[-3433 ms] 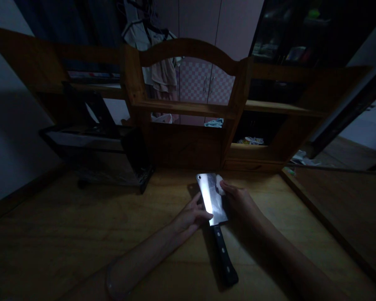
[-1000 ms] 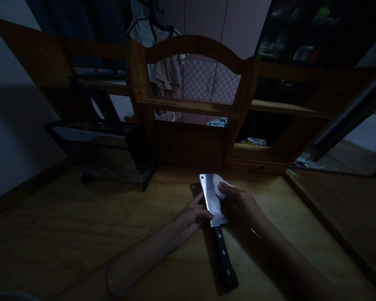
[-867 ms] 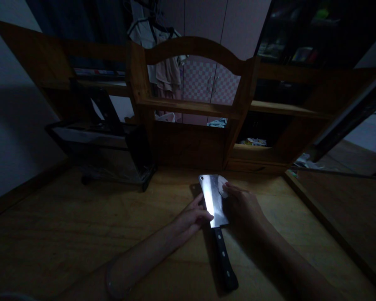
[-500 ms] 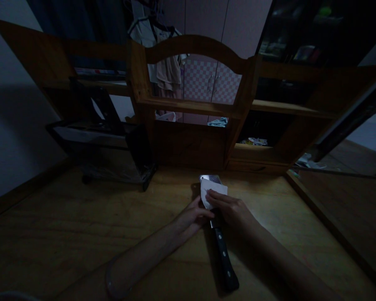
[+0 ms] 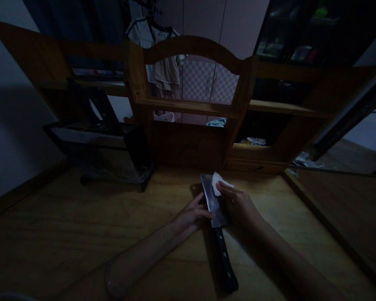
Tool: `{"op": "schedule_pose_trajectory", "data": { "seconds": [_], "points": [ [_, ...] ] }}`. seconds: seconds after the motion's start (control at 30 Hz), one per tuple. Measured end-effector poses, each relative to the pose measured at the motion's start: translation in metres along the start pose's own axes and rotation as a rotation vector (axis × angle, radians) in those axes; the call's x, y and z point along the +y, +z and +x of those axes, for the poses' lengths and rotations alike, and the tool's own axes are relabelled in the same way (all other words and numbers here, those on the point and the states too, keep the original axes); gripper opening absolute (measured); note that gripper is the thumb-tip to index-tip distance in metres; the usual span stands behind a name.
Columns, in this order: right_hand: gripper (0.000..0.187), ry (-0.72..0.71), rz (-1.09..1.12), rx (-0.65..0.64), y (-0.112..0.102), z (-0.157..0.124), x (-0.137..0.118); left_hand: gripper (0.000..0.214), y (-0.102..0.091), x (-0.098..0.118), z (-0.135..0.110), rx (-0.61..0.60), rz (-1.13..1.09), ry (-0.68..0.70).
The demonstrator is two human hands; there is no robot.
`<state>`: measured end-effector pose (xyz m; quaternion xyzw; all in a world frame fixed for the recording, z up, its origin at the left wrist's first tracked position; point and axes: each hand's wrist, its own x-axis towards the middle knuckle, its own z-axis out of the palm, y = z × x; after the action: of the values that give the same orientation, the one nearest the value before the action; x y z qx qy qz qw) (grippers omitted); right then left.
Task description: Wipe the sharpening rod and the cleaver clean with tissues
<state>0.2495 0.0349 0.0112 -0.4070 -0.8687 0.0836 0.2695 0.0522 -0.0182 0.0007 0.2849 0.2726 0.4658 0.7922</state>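
A cleaver (image 5: pixel 217 215) with a broad metal blade and a black riveted handle lies over the wooden table, handle toward me. My left hand (image 5: pixel 192 215) grips the blade's left edge, thumb on top and the other fingers beside and partly under it. Pinched in my right hand (image 5: pixel 238 202) is a folded white tissue (image 5: pixel 218 184), pressed on the upper right part of the blade. Some fingertips of the right hand are hidden by the tissue and the dim light.
The wooden table (image 5: pixel 81 234) carries a shelf unit (image 5: pixel 188 108) along its back. At the left stands a black rack (image 5: pixel 103 154) with dark-handled items in it. A raised edge (image 5: pixel 329 234) borders the table's right side.
My right hand has shifted up and to the right with the tissue, which now looks more crumpled. More of the blade shows. The left hand stays in place.
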Motion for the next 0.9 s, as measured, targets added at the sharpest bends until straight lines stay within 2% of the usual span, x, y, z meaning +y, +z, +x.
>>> {"op": "schedule_pose_trajectory", "data": {
  "seconds": [0.1,0.27,0.4,0.53,0.77,0.9],
  "points": [
    [0.057,-0.026,0.021,0.007,0.002,0.001,-0.002,0.086,-0.001,-0.001,0.001,0.002,-0.004,0.004],
    [0.065,-0.105,0.073,-0.091,0.002,0.002,-0.011,0.090,-0.002,-0.002,0.001,-0.005,-0.026,0.010],
    [0.062,-0.214,0.134,-0.122,0.001,0.000,-0.023,0.077,0.001,-0.001,-0.001,0.020,-0.029,0.031],
    [0.058,-0.259,0.131,-0.141,0.002,0.000,-0.033,0.068,-0.001,-0.003,0.003,0.062,-0.036,0.016],
    [0.063,-0.227,0.051,-0.089,0.004,0.005,-0.027,0.074,-0.007,-0.007,0.005,-0.036,-0.039,0.050],
    [0.067,-0.117,0.016,-0.074,0.003,0.005,-0.010,0.078,-0.006,-0.004,0.003,-0.089,-0.022,0.036]
  ]
}}
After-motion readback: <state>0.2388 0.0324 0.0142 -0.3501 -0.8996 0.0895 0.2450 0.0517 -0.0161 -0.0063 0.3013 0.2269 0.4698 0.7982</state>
